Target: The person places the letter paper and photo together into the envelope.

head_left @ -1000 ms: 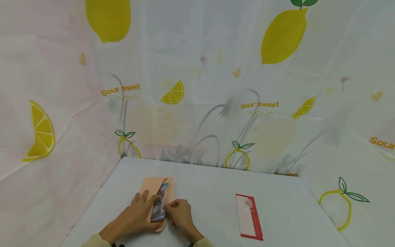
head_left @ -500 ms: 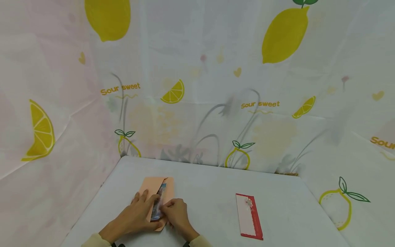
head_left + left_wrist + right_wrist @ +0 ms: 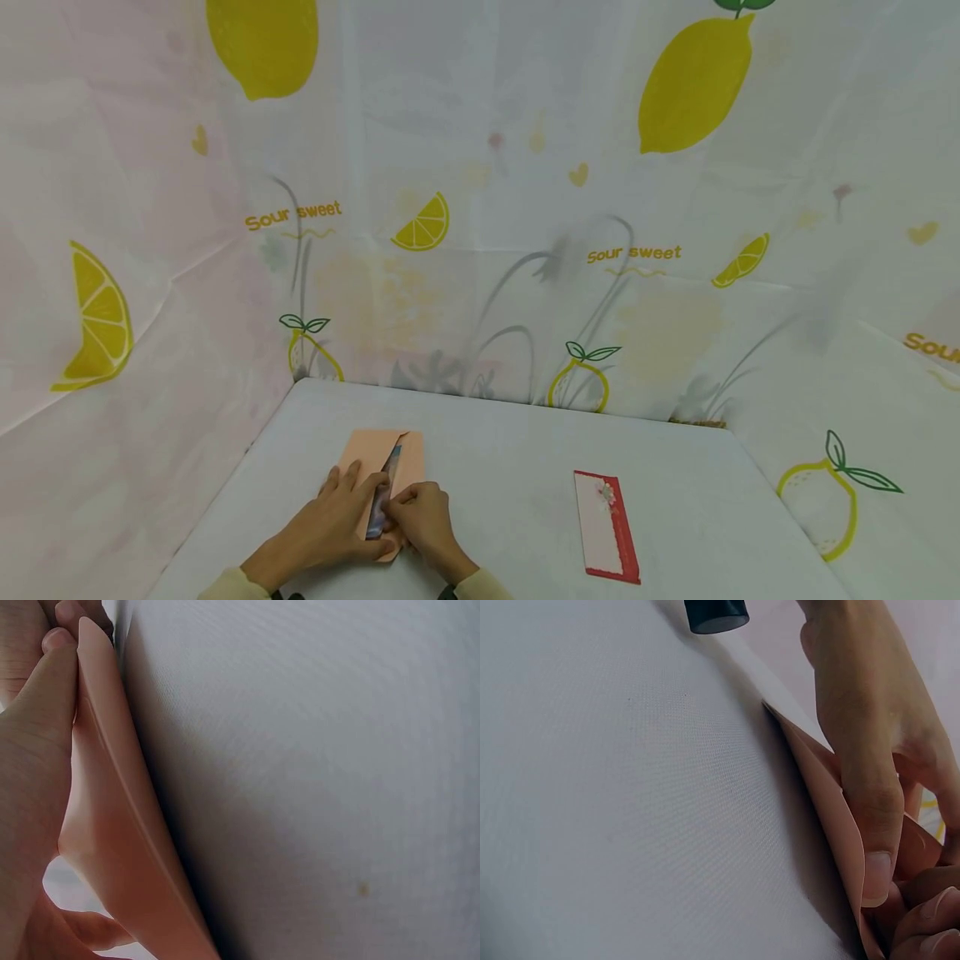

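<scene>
A peach paper envelope (image 3: 408, 450) lies on the white table (image 3: 510, 517), its side opening toward the right. My left hand (image 3: 326, 521) holds it, fingers spread over its left part and thumb at the near edge. In the left wrist view that thumb (image 3: 52, 682) presses the envelope (image 3: 112, 817) edge. Part of a card with a blue and purple picture (image 3: 377, 523) shows at the opening; the rest is hidden inside. With curled fingers my right hand (image 3: 426, 517) pinches the card's right edge. The right wrist view shows the right fingers (image 3: 934, 922) beside the left thumb.
Off to the right on the table lies a pink and red card (image 3: 603, 529) with a flower on it. A lemon-print sheet (image 3: 480, 317) hangs behind and along both sides of the table.
My right hand has moved left, sliding the picture card further into the envelope, so a narrower strip of it shows. The left hand stays in place.
</scene>
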`<state>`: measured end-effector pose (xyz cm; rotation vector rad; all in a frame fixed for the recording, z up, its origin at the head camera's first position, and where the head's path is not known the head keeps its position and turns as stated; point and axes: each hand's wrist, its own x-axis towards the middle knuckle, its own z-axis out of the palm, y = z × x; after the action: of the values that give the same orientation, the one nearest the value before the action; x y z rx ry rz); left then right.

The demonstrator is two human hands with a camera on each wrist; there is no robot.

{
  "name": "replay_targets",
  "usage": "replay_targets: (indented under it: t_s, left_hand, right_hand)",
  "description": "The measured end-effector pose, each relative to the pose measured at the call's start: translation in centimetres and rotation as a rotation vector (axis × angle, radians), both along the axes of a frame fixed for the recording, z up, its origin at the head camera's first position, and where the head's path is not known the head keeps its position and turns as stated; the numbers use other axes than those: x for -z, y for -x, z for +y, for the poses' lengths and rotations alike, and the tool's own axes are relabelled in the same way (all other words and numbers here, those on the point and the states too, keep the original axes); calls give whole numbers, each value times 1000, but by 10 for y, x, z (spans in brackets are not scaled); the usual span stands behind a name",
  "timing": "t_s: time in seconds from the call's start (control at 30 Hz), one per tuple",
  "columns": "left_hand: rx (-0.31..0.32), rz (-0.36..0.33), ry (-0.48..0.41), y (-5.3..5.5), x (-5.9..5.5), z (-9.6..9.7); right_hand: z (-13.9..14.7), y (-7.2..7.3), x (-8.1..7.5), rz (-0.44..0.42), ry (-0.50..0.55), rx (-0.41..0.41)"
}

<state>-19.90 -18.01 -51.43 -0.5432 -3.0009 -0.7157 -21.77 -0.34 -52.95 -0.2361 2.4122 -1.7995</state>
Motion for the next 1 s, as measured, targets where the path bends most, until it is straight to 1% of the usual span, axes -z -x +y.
replay_targets:
  t_s: [0.23,0.37,0.53,0.73,1.0]
  left_hand:
    - [-5,-18,2,0,0,1]
    - [-19,-43,16,1,0,1]
    - [-42,-69,29,1,-2,1]
    - [-44,-66,19,1,-2,1]
    - [-42,-53,16,0,0,1]
  right_hand:
    - [7,-1,-2,29,-7,-28]
    - [17,1,-4,24,-4,-42]
    - [37,5,-4,7,9,-42]
    - [63,6,-8,27,-37,-9]
    - [100,8,-14,33,-53,-17]
